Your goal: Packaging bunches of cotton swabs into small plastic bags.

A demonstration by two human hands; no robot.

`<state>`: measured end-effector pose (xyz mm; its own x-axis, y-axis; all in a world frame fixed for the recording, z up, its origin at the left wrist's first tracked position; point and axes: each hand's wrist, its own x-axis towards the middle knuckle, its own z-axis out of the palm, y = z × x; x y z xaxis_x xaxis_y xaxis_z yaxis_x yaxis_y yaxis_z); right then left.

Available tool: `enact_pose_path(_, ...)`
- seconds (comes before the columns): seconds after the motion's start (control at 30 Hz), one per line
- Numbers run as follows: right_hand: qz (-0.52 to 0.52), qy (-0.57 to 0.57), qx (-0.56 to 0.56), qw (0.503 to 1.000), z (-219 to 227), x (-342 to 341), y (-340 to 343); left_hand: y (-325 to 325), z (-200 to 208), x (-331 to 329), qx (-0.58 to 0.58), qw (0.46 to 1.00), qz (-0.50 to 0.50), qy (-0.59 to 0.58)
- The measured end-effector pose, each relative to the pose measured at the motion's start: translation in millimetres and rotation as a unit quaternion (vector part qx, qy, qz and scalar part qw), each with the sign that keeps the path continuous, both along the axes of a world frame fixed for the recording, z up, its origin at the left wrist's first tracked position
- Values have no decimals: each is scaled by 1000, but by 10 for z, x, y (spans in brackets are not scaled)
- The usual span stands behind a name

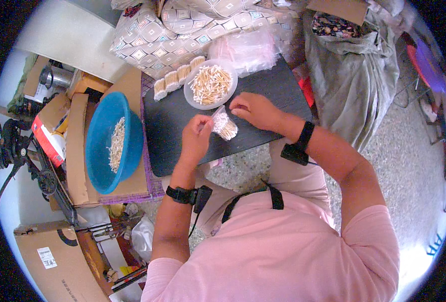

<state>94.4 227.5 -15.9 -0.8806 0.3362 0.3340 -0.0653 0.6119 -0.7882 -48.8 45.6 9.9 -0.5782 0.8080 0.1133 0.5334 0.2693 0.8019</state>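
Find the clear bag (222, 119) of white-tipped swabs (228, 132) near the front of the dark bench (167, 136), between the left grip (197, 135) and the right grip (255, 109); cannot tell resting from slightly lifted. Note the left grip clamped on the bag's left side, near the upper end. See the right grip curled just beside the bag's upper right, but cannot tell apart from together, nor bare from film-holding. To handle the upper end well, seemingly the step in hand, pinch only film, never swabs, and draw the loose plastic level before pressing anything flat. Settle the swabs toward the lower end first, tips aligned, to leave slack above. Squeeze lightly, for fear of bending or splaying the bundle. Watch the bench's near edge, close below the bag, with the thighs (303, 173) just beyond. Avoid pushing forward into the white bowl (203, 107) of loose swabs, just past the bag, or into the bundled swabs (171, 81) at the far left. Use the bare bench left of the left grip for sliding, or the smaller bare patch beyond the right grip; leave the blue basin (98, 131), off the left edge, outside any sweep.
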Motion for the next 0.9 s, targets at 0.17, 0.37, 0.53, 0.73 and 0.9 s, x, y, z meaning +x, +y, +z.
enact_pose_path(0.17, -20, 36, 117, 992, -316, 19, 82, -48, 5, 17, 32, 985, 47, -165)
enact_pose_path(0.37, -53, 42, 200, 977, -419, -14, 136, -106, 106, -4, 151, 984, 89, -27)
enact_pose_path(0.53, -50, 37, 213, 975, -405, -59, 153, -232, -215, -111, 71, 995, 48, 45)
enact_pose_path(0.73, -44, 17, 229, 972, -321, 3, 131, -175, -49, -71, 56, 998, 12, 26)
enact_pose_path(0.9, 57, -49, -182, 980, -151, 77, -184, -238, 244, 58, 123, 949, 60, -283)
